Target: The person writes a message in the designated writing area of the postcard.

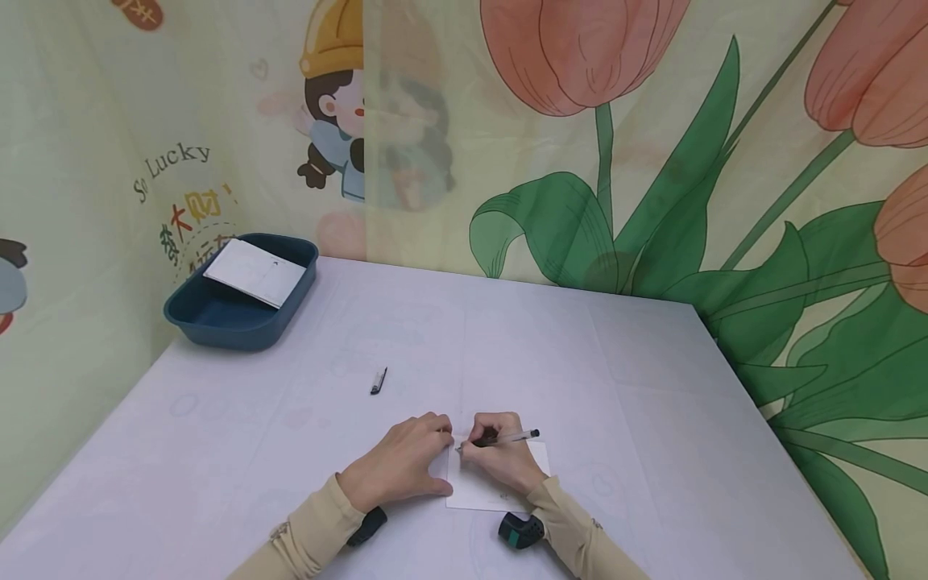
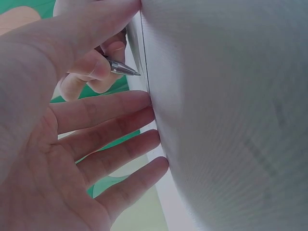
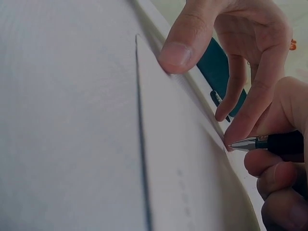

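My right hand [image 1: 507, 466] pinches a pen [image 1: 518, 437] with a clear barrel and black grip. In the right wrist view the silver tip of the pen [image 3: 243, 144] points at the upper left part of a white sheet of paper [image 1: 474, 493]. My left hand [image 1: 402, 461] rests at the left edge of that sheet, thumb at the lower corner. In the left wrist view its fingers [image 2: 113, 139] are spread and nearly straight, fingertips down at the edge. Small dark marks show near the sheet's bottom, too small to read.
A pen cap [image 1: 379, 381] lies on the white tabletop [image 1: 326, 435], beyond my left hand. At the back left stands a dark blue basin [image 1: 246, 334] with white papers [image 1: 254, 270] leaning in it. Printed curtains [image 1: 420, 242] border the table behind and at the left.
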Available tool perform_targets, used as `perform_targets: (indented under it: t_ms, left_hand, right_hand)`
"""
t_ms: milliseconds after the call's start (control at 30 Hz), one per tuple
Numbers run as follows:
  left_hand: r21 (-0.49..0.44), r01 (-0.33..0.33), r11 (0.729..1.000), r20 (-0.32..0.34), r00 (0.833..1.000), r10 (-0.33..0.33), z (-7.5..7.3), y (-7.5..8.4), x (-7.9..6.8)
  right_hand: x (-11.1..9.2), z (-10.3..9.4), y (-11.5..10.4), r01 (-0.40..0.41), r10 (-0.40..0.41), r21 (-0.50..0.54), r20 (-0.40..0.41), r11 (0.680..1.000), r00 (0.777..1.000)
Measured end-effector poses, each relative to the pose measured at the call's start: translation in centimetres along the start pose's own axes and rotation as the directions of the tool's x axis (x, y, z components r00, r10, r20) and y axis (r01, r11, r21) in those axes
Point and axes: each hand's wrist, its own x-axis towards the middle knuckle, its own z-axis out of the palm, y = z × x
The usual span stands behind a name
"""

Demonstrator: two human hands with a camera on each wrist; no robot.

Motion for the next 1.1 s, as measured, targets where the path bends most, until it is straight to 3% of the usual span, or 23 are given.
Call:
perform_targets:
  t_ms: [500, 1100]
  left_hand:
    - [-0.010, 0.007, 1.000, -0.002, 1.000, -0.007, 0.07, -0.04, -0.02]
    - [-0.012, 0.005, 1.000, -0.006, 1.000, -0.005, 0.21, -0.11, -0.01]
  right_hand:
    - [-0.06, 0.30, 0.21, -0.007, 0.007, 0.057, -0.002, 0.998, 1.000]
    - [-0.01, 0.17, 0.15, 0.006, -0.007, 0.040, 0.019, 0.999, 1.000]
